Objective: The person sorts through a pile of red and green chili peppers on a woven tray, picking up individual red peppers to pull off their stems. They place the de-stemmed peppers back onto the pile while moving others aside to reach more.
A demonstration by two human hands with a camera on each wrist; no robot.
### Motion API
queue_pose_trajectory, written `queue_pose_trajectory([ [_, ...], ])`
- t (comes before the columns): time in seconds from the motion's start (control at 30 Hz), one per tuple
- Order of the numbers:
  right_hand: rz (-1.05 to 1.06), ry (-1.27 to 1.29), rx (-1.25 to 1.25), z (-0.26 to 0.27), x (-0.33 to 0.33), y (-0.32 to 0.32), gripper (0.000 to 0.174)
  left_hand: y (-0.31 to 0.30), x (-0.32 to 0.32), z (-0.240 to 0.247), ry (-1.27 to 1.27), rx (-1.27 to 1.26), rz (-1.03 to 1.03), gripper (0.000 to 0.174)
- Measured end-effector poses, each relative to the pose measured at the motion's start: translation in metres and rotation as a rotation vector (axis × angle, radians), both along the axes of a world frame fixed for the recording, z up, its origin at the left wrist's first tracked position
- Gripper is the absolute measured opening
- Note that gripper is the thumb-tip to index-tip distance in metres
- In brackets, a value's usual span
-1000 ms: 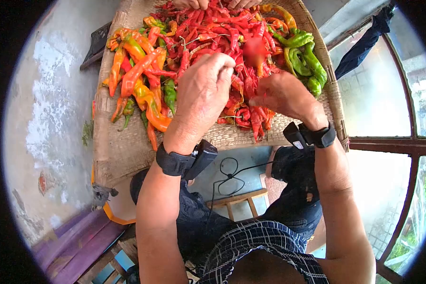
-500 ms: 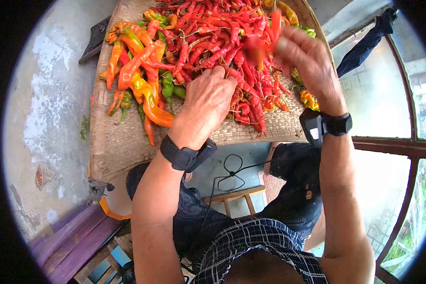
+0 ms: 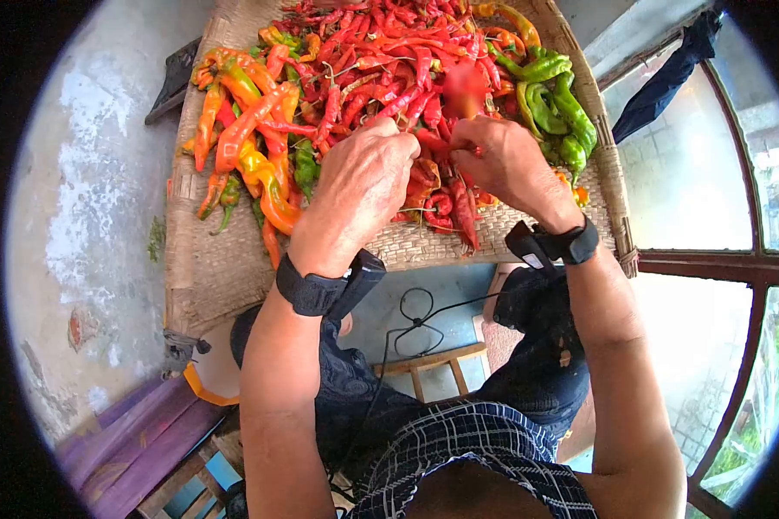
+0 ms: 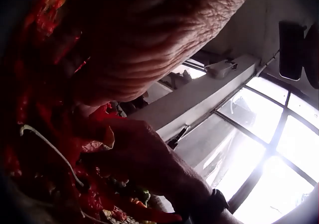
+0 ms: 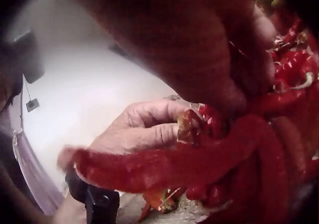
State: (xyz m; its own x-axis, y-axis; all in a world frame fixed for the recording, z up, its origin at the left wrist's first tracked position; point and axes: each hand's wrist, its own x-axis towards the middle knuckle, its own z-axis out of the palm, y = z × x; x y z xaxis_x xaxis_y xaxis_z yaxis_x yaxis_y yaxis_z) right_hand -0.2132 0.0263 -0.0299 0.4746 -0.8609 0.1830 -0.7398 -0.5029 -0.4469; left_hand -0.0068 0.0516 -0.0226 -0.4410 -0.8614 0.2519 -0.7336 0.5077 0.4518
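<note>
A large heap of red chili peppers (image 3: 398, 69) lies on a woven tray (image 3: 225, 272). At the heap's near edge, my left hand (image 3: 368, 177) pinches a red chili pepper with a blotchy brown-orange end (image 5: 187, 127) between thumb and fingers. My right hand (image 3: 511, 164) faces it from the right, fingers curled down among the red peppers and close to the same pepper. In the left wrist view, the right hand (image 4: 149, 154) is beside a red pepper with a pale, torn-looking edge (image 4: 107, 139). Both hands' fingertips are partly hidden.
Orange and yellow peppers (image 3: 260, 130) lie left on the tray, green peppers (image 3: 567, 112) to the right. A wall (image 3: 86, 216) stands at left, a framed window (image 3: 692, 173) at right. Below the tray are my knees, a black cable (image 3: 415, 320) and a wooden stool (image 3: 437, 356).
My right hand swung out right over the green peppers half a second ago and is now back at the heap's near edge. The left hand stays around the same place, fingers lifted slightly.
</note>
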Motion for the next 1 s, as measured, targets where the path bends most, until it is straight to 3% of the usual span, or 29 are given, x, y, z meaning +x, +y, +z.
queue_pose_trajectory([
  [0.07,0.001,-0.004,0.012,0.006,-0.009,-0.001,0.015,0.001,0.001,0.000,-0.013,-0.005,0.046,0.011],
  [0.2,0.018,-0.248,0.245,0.027,-0.023,-0.002,0.017,0.002,0.002,0.000,-0.029,-0.075,0.040,0.010],
  [0.3,0.245,-0.253,0.677,0.045,-0.030,-0.001,0.019,0.004,0.001,0.002,-0.086,-0.051,0.062,0.010],
  [0.33,0.244,-0.253,0.678,0.047,-0.029,-0.002,0.019,0.003,0.001,0.001,-0.106,-0.058,0.060,0.010],
  [0.4,0.035,-0.633,0.581,0.049,-0.022,-0.003,0.027,0.003,0.001,-0.001,-0.125,-0.058,0.059,0.011],
  [0.43,-0.008,-0.803,0.406,0.043,-0.018,-0.008,0.042,0.003,0.001,-0.001,-0.119,-0.074,0.057,0.011],
  [0.47,-0.011,-0.804,0.409,0.038,-0.018,-0.015,0.042,0.004,0.000,-0.001,-0.114,-0.090,0.054,0.011],
  [0.53,-0.041,-0.772,0.087,0.031,-0.020,-0.025,0.052,0.003,0.000,-0.001,-0.108,-0.087,0.050,0.011],
  [0.57,-0.054,-0.598,0.096,0.030,-0.027,-0.023,0.045,0.003,0.000,-0.002,-0.102,-0.086,0.048,0.011],
  [0.6,-0.057,-0.599,0.098,0.028,-0.030,-0.020,0.045,0.003,0.001,-0.002,-0.103,-0.084,0.046,0.011],
  [0.67,0.301,-0.169,0.236,0.021,-0.033,-0.012,0.036,0.002,0.003,-0.002,-0.099,-0.093,0.044,0.012],
  [0.73,0.343,0.019,0.315,0.017,-0.021,0.004,0.030,0.000,0.003,-0.001,-0.102,-0.090,0.050,0.012],
  [0.77,0.217,0.164,0.412,0.025,-0.014,0.014,0.033,0.000,0.003,-0.001,-0.106,-0.088,0.058,0.012],
  [0.87,0.087,0.110,0.375,0.003,-0.010,0.023,0.031,0.003,0.001,0.005,-0.002,-0.041,0.069,0.014],
  [1.0,0.097,0.022,0.337,-0.006,-0.016,0.021,0.030,0.003,-0.005,0.004,0.150,-0.038,0.017,0.014],
])
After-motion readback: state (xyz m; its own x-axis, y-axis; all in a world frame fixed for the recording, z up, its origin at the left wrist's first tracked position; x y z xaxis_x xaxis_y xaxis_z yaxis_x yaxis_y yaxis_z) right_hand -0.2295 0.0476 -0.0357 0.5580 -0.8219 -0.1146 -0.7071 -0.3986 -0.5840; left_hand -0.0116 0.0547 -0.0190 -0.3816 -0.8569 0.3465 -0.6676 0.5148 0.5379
